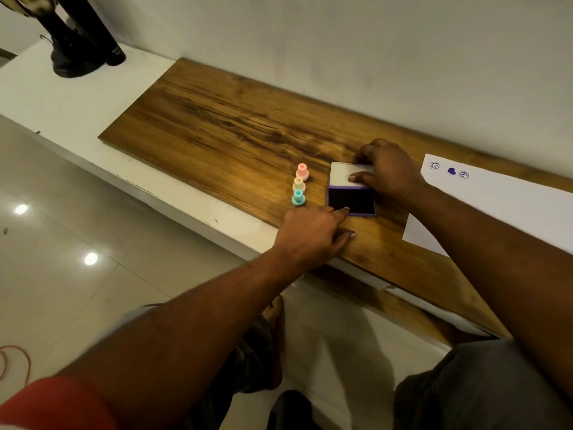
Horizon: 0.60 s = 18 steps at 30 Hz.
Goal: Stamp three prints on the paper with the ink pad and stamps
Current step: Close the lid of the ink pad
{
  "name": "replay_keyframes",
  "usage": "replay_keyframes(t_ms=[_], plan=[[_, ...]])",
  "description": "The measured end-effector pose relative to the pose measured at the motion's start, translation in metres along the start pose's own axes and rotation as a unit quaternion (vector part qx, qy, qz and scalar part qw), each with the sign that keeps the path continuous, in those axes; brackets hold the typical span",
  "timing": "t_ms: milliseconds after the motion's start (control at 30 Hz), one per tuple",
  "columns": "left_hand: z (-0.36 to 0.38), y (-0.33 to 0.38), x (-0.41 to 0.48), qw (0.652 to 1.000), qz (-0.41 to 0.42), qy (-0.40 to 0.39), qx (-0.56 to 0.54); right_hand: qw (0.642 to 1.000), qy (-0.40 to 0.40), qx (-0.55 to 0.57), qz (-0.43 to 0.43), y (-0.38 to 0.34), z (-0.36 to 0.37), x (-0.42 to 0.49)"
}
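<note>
A purple ink pad (pixel 352 202) lies open on the wooden board, its white lid (pixel 341 174) tipped up behind it. My right hand (pixel 387 169) grips the lid, thumb on its inner face and fingers over its top edge. My left hand (pixel 313 234) rests at the pad's near left corner, with its index finger touching the pad's edge. Three small stamps stand in a row left of the pad: pink (pixel 301 171), yellow (pixel 299 184) and teal (pixel 298 198). The white paper (pixel 502 200) at right carries three purple prints (pixel 451 171) near its far left corner.
The wooden board (pixel 235 119) lies on a white ledge (pixel 77 97) against a white wall. A black object (pixel 83 35) stands on the ledge at far left. Glossy floor tiles (pixel 62 259) lie below, and an orange cord (pixel 15 361) is at the left edge.
</note>
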<state>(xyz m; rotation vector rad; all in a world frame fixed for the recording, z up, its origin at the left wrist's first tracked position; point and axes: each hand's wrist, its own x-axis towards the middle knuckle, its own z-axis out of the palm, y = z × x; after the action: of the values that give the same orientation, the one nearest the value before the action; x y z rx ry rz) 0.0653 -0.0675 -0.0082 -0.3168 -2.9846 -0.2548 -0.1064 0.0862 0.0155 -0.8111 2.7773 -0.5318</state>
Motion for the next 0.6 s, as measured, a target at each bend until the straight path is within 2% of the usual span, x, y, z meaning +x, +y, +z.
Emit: replay_keyframes(t_ms=[233, 333, 500, 600], plan=[[0.002, 0.001, -0.001, 0.999, 0.033, -0.018, 0.023, 0.998, 0.01, 0.062, 0.029, -0.004, -0.007, 0.008], [0.002, 0.0, -0.001, 0.999, 0.034, -0.018, 0.034, 0.998, 0.012, 0.061, -0.01, -0.004, -0.014, 0.002], [-0.001, 0.0, -0.003, 0.998, 0.036, -0.018, 0.05, 0.994, -0.06, 0.039, -0.081, -0.004, -0.017, -0.014], [-0.001, 0.002, -0.004, 0.998, 0.035, -0.02, 0.052, 0.99, -0.055, 0.04, -0.12, -0.004, -0.013, -0.025]])
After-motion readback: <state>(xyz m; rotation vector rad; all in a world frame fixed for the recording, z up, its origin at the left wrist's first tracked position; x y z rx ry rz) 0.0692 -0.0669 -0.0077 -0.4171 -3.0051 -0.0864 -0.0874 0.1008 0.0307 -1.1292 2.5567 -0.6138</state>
